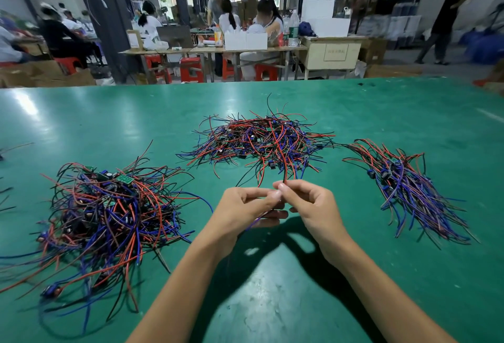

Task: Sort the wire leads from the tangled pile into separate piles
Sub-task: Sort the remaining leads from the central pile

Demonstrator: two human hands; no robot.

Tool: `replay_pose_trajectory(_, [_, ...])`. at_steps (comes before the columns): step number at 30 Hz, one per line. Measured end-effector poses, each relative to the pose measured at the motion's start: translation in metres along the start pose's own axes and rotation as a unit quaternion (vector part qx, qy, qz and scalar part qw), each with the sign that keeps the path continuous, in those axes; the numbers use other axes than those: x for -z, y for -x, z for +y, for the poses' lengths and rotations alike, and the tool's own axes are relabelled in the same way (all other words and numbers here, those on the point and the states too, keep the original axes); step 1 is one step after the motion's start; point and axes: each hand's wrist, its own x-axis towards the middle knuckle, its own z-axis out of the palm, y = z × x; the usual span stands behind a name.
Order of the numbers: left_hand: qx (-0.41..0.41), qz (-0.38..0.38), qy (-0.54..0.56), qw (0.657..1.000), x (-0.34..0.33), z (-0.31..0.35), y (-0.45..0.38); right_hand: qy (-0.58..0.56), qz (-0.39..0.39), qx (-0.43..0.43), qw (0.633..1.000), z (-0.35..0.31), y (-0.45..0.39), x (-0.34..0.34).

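Observation:
Three heaps of red, black and blue wire leads with small circuit boards lie on the green table point(300, 282). A tangled pile point(261, 140) sits in the middle, just beyond my hands. A large loose pile point(109, 211) lies at the left. A neater pile point(406, 187) with its leads lying roughly parallel is at the right. My left hand point(245, 211) and my right hand point(308, 206) meet fingertip to fingertip in front of the middle pile. Both pinch one wire lead point(283, 173), whose red and black strands run up into the middle pile and whose blue end hangs under my left palm.
The table's far edge point(245, 82) runs across the view. Beyond it, several people sit at workbenches with red stools, white boxes and cartons, and one person walks at the far right. A few stray wires point(8, 149) lie at the table's left edge.

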Motion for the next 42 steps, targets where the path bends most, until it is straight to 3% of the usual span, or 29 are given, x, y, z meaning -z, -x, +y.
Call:
replay_pose_trajectory(8, [-0.001, -0.032, 0.059, 0.998, -0.001, 0.006, 0.003, -0.107, 0.028, -0.101, 0.989, -0.005, -0.002, 0.002])
replay_pose_trajectory(11, [0.021, -0.011, 0.051, 0.998, -0.004, 0.007, 0.003, -0.073, 0.025, -0.091, 0.993, -0.006, 0.000, 0.001])
replay_pose_trajectory(15, [0.029, 0.046, -0.024, 0.998, -0.006, 0.007, 0.002, -0.031, 0.027, -0.082, 0.996, -0.006, 0.002, -0.002])
replay_pose_trajectory(19, [-0.033, 0.096, -0.077, 0.992, -0.009, 0.004, 0.000, -0.036, 0.036, -0.102, 0.993, -0.005, 0.004, -0.008])
replay_pose_trajectory(24, [-0.068, 0.113, -0.140, 0.981, -0.011, 0.001, 0.001, -0.031, 0.024, -0.062, 0.997, -0.003, 0.009, -0.023])
replay_pose_trajectory(36, [-0.063, 0.081, -0.250, 0.963, -0.016, 0.006, 0.001, -0.069, 0.163, -0.117, 0.977, -0.003, -0.009, -0.014])
replay_pose_trajectory(42, [-0.097, 0.050, -0.324, 0.940, -0.028, 0.004, 0.005, -0.157, 0.242, -0.170, 0.942, -0.005, -0.019, 0.003])
